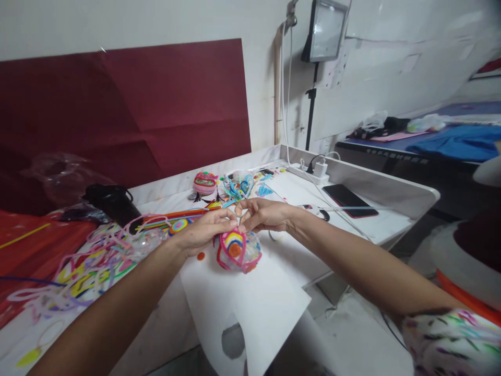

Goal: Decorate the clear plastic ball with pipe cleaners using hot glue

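Observation:
A clear plastic ball trimmed with pink pipe cleaner (235, 249) is held upright over a white sheet of paper (242, 292). Its front carries rainbow arcs around an orange disc. My left hand (201, 230) has thumb and fingers closed at its upper left edge. At the top of the ball, my right hand (266, 215) pinches close to the left fingertips; whatever lies between its fingers is too small to make out. A small orange disc (201, 256) rests just left of the ball. Behind the hands stands a similar pink-striped ball (205, 184).
Loose pipe cleaners (94, 266) are heaped at left, near a black object (113, 203) and red covering (35, 250). Blue pipe-cleaner shapes (240, 185) lie behind. To the right are a phone (350, 200), a power strip (309, 174) and cables. A lamp (326, 31) stands behind.

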`<move>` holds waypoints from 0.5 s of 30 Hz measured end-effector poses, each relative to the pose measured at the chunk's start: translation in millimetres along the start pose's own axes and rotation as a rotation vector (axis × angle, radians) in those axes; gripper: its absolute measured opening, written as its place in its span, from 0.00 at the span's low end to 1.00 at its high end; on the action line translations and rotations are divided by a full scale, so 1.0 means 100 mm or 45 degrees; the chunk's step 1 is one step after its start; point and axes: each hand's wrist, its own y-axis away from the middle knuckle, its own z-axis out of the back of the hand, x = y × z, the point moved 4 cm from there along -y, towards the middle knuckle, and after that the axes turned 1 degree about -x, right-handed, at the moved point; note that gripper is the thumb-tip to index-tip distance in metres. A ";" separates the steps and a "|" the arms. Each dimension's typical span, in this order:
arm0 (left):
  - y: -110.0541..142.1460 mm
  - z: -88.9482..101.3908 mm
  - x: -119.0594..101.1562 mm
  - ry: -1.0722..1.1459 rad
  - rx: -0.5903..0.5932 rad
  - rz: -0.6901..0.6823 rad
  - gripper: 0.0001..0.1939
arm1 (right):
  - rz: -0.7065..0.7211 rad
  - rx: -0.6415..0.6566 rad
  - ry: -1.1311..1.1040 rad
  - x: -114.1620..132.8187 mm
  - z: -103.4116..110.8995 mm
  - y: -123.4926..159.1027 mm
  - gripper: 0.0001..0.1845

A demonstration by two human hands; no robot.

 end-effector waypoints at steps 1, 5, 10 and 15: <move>0.00 0.00 0.02 0.022 -0.003 0.011 0.13 | -0.003 0.016 0.015 -0.01 0.00 -0.01 0.30; 0.00 0.02 0.12 0.120 -0.028 0.071 0.13 | -0.013 0.055 0.062 -0.03 0.00 -0.05 0.32; -0.03 0.06 0.17 0.236 -0.032 0.061 0.15 | -0.019 0.083 0.088 -0.02 0.00 -0.10 0.33; -0.06 0.11 0.26 0.317 -0.023 0.052 0.16 | -0.059 0.093 0.084 -0.02 0.03 -0.16 0.33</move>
